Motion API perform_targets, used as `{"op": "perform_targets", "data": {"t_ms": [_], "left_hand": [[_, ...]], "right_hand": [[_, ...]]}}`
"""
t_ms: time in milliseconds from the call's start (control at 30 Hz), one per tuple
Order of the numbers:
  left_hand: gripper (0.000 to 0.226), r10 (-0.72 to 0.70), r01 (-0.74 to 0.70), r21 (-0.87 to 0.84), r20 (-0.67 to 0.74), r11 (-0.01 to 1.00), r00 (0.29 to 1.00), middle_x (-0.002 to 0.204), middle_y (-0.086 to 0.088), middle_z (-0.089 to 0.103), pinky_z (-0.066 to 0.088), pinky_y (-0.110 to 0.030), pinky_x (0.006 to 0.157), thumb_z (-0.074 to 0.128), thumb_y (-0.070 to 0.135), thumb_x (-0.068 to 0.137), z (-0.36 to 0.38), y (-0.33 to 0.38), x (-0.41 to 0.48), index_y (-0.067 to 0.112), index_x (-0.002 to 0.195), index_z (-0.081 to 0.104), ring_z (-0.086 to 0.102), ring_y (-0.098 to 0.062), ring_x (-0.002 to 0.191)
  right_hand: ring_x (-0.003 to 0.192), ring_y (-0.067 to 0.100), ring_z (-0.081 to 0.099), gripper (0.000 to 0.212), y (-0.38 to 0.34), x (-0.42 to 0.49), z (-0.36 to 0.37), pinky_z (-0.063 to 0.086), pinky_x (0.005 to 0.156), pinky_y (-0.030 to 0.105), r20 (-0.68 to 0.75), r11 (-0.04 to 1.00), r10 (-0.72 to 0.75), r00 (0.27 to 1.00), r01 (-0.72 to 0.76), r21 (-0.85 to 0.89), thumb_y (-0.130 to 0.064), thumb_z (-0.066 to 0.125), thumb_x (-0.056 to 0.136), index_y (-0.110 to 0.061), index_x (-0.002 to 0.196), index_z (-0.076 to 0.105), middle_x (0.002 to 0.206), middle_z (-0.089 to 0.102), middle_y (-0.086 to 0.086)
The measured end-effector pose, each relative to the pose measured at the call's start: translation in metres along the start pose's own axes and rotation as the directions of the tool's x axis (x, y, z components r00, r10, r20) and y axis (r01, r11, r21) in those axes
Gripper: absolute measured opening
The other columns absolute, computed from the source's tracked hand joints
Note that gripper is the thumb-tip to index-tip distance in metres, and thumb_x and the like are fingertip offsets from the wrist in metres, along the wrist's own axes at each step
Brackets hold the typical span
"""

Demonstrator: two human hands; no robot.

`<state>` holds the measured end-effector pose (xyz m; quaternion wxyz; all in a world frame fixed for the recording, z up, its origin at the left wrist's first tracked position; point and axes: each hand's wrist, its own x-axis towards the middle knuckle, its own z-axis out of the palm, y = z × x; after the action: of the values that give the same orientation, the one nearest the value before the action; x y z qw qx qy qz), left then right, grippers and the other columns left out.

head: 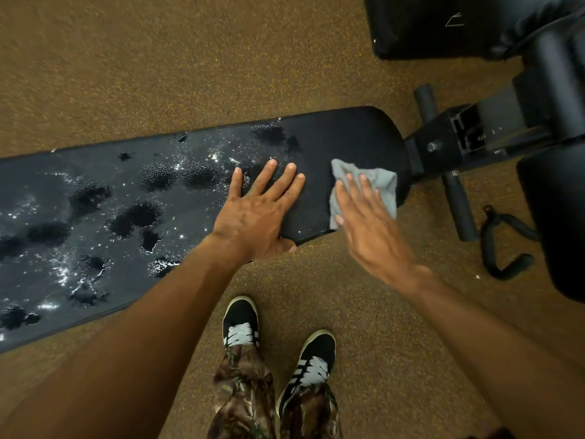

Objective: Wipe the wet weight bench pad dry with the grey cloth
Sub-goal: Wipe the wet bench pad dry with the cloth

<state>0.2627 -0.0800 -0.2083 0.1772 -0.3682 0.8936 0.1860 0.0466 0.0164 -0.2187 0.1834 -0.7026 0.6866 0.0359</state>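
Left hand (253,213) lies flat on pad (348,137); right hand (370,229) presses grey cloth (383,182), fingers (367,191) straight.

Water pools (136,217) cover the bench pad's (348,137) left stretch; the grey cloth (383,182) lies at its right end. The left hand (256,210) rests flat between them.

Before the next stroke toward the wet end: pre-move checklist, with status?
1. Grey cloth under right hand, fingers flat on it: ok.
2. Cloth lies on the bench pad, at its right end: ok.
3. Stroke path clear: not ok, left hand rests flat on the pad between cloth and puddles.
4. Pad dry: not ok, puddles and droplets cover the left part.
5. Pad around the cloth looks dry: ok.
6. Cloth can absorb more: cannot tell.
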Motion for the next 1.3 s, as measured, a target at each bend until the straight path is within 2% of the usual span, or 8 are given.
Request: {"op": "perform_targets", "data": {"t_ms": [133, 333, 567, 667, 833, 900, 1100, 1300], "left_hand": [[0.122, -0.003, 0.003, -0.004, -0.001, 1.0, 1.0, 0.166, 0.006, -0.025, -0.003, -0.068, 0.119, 0.06, 0.074, 0.08, 0.001, 0.0, 0.0, 0.026, 0.157, -0.022, -0.025, -0.024, 0.152], [0.123, -0.012, 0.012, -0.013, -0.012, 1.0, 1.0, 0.166, 0.007, -0.024, -0.003, -0.068, 0.119, 0.06, 0.075, 0.079, 0.003, 0.001, 0.001, 0.027, 0.157, -0.021, -0.024, -0.023, 0.152], [0.122, -0.03, 0.03, -0.011, -0.044, 1.0, 0.999, 0.166, 0.008, -0.023, -0.004, -0.067, 0.119, 0.061, 0.074, 0.079, 0.006, 0.002, 0.0, 0.028, 0.158, -0.019, -0.023, -0.022, 0.152], [0.123, -0.039, 0.039, -0.009, -0.024, 0.999, 0.999, 0.166, 0.008, -0.024, -0.004, -0.067, 0.119, 0.061, 0.075, 0.079, 0.005, 0.002, 0.001, 0.028, 0.157, -0.02, -0.024, -0.023, 0.152], [0.123, -0.039, 0.039, 0.003, -0.018, 0.999, 0.999, 0.166, 0.008, -0.024, -0.004, -0.067, 0.119, 0.061, 0.076, 0.078, 0.005, 0.003, 0.001, 0.027, 0.157, -0.021, -0.024, -0.023, 0.152], [0.123, -0.044, 0.044, 0.012, -0.022, 0.999, 0.999, 0.166, 0.007, -0.024, -0.004, -0.067, 0.119, 0.06, 0.076, 0.078, 0.005, 0.004, 0.001, 0.027, 0.157, -0.021, -0.024, -0.023, 0.152], [0.109, -0.091, 0.099, 0.058, -0.133, 0.993, 0.987, 0.169, -0.004, -0.011, 0.003, -0.063, 0.121, 0.054, 0.074, 0.084, 0.007, 0.011, -0.015, 0.025, 0.161, -0.005, -0.008, -0.03, 0.155], [0.109, -0.163, 0.164, -0.019, -0.277, 0.986, 0.947, 0.169, -0.008, -0.004, 0.005, -0.068, 0.119, 0.034, 0.093, 0.076, 0.032, -0.005, -0.058, 0.033, 0.16, -0.002, -0.003, -0.036, 0.155]], "right_hand": [[0.151, 0.028, -0.012, 0.058, 0.031, 0.021, -0.016, -0.001, 0.124, 0.046, -0.051, 0.982, 0.184, 0.982, -0.181, 0.057, -0.037, 0.018, 0.108, -0.014, 0.158, -0.001, 0.166, -0.006, 0.009], [0.152, 0.037, -0.003, 0.055, 0.024, 0.093, -0.026, 0.003, 0.123, 0.052, -0.161, 0.96, 0.273, 0.949, -0.257, 0.112, -0.03, 0.021, 0.108, -0.005, 0.156, 0.013, 0.165, 0.006, 0.018], [0.152, 0.033, 0.003, 0.055, -0.005, -0.001, 0.005, 0.008, 0.124, 0.049, -0.026, 0.991, -0.134, 0.991, 0.133, -0.014, -0.023, 0.027, 0.105, -0.008, 0.156, 0.014, 0.164, 0.01, 0.014], [0.152, 0.029, -0.006, 0.055, 0.023, -0.018, 0.0, -0.001, 0.123, 0.045, -0.041, 0.999, 0.016, 0.999, -0.017, -0.028, -0.023, 0.023, 0.106, -0.014, 0.156, 0.002, 0.165, 0.0, 0.01], [0.152, 0.034, -0.004, 0.055, 0.039, 0.043, -0.016, 0.002, 0.124, 0.047, -0.145, 0.957, 0.269, 0.952, -0.248, 0.147, -0.031, 0.02, 0.109, -0.007, 0.157, 0.01, 0.165, 0.005, 0.015], [0.152, 0.034, -0.002, 0.054, 0.022, 0.064, -0.014, 0.002, 0.124, 0.048, -0.176, 0.968, 0.227, 0.958, -0.202, 0.152, -0.029, 0.02, 0.108, -0.005, 0.157, 0.013, 0.165, 0.009, 0.017], [0.153, 0.03, 0.008, 0.053, -0.033, 0.031, 0.011, 0.011, 0.123, 0.05, -0.105, 0.982, -0.181, 0.978, 0.186, 0.04, -0.027, 0.027, 0.106, -0.006, 0.155, 0.023, 0.163, 0.019, 0.014], [0.152, 0.028, -0.005, 0.055, 0.007, 0.013, -0.005, 0.005, 0.124, 0.048, -0.021, 0.999, -0.045, 0.999, 0.045, -0.007, -0.033, 0.018, 0.107, -0.014, 0.157, 0.006, 0.165, 0.001, 0.007]]}}
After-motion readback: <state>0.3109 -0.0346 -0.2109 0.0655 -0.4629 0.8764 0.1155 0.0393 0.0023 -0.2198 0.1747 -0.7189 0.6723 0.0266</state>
